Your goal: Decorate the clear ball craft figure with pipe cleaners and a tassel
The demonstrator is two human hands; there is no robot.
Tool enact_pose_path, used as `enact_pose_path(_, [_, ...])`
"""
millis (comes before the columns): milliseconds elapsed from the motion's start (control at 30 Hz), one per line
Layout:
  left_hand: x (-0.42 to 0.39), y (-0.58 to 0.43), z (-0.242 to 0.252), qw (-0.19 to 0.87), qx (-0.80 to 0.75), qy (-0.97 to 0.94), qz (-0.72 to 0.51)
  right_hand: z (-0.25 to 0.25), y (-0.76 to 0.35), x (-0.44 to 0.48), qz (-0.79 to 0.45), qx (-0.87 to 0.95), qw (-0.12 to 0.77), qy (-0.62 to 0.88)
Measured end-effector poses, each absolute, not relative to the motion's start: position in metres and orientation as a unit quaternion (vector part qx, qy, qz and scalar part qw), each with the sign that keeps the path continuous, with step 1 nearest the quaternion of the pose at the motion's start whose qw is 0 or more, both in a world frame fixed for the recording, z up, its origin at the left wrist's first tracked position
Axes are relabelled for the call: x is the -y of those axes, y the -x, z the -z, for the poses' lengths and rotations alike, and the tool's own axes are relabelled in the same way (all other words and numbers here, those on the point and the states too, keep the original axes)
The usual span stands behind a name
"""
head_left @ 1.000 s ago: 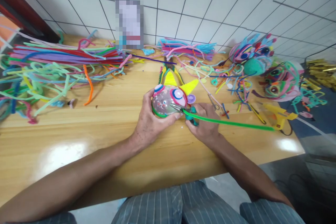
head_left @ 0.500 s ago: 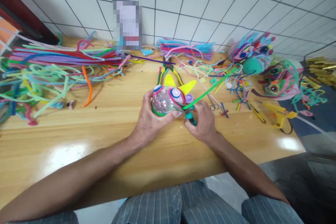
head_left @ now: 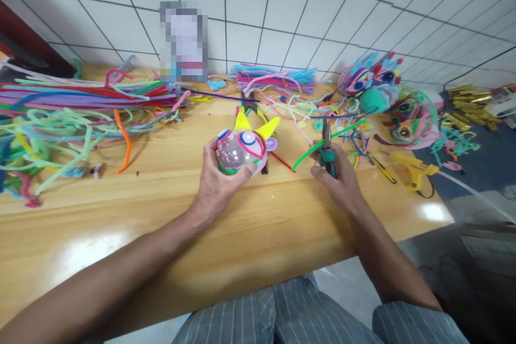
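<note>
My left hand point(head_left: 220, 180) is wrapped round a clear plastic ball point(head_left: 234, 157) decorated with pipe cleaners. The ball has two yellow horns point(head_left: 269, 128), a round lilac-and-blue eye point(head_left: 248, 138) and a lilac coil at its side. To the right, my right hand point(head_left: 341, 174) grips a pair of pliers point(head_left: 327, 145) with teal-and-black handles, jaws pointing up and away. A bright green pipe cleaner point(head_left: 305, 157) runs behind the pliers; whether it is held or lies on the table I cannot tell. A red pipe cleaner point(head_left: 284, 162) lies between the hands.
Bundled pipe cleaners point(head_left: 92, 98) and a pale green tangle point(head_left: 60, 137) cover the table's left. Another bundle point(head_left: 274, 79) lies at the back by the tiled wall. Finished-looking decorated balls point(head_left: 413, 118), a yellow glue gun point(head_left: 413, 168) and a yellow cutter point(head_left: 382, 167) are at right.
My right hand has drawn the pliers away from the ball to the right, and the green pipe cleaner is now apart from the ball. The left hand keeps its hold.
</note>
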State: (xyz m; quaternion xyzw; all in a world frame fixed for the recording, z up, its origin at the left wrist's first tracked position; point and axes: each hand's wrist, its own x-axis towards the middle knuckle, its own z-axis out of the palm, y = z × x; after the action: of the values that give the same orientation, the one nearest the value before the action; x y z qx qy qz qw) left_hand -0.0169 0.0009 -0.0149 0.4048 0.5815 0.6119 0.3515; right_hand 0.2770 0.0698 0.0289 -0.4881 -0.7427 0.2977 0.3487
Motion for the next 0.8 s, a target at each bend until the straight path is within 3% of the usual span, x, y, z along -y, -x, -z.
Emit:
enact_pose_path(200, [-0.01, 0.026, 0.022, 0.328, -0.573, -0.391, -0.64, -0.012, -0.342, -0.103, -0.183, 0.746, 0.268, 0.582])
enact_pose_path(367, [-0.01, 0.024, 0.021, 0.369, -0.561, -0.384, -0.633, 0.006, -0.383, -0.136, -0.049, 0.741, 0.181, 0.645])
enact_pose_path(500, [-0.01, 0.024, 0.019, 0.412, -0.545, -0.37, -0.63, 0.012, -0.39, -0.143, -0.02, 0.747, 0.138, 0.65])
enact_pose_path(567, [-0.011, 0.024, 0.02, 0.422, -0.536, -0.372, -0.63, 0.008, -0.386, -0.139, -0.027, 0.744, 0.168, 0.646])
enact_pose_path(700, [-0.01, 0.024, 0.025, 0.424, -0.526, -0.388, -0.627, -0.015, -0.349, -0.11, -0.075, 0.716, 0.344, 0.603])
enact_pose_path(800, [-0.008, 0.023, 0.027, 0.412, -0.526, -0.407, -0.622, -0.027, -0.293, -0.078, -0.159, 0.727, 0.364, 0.56])
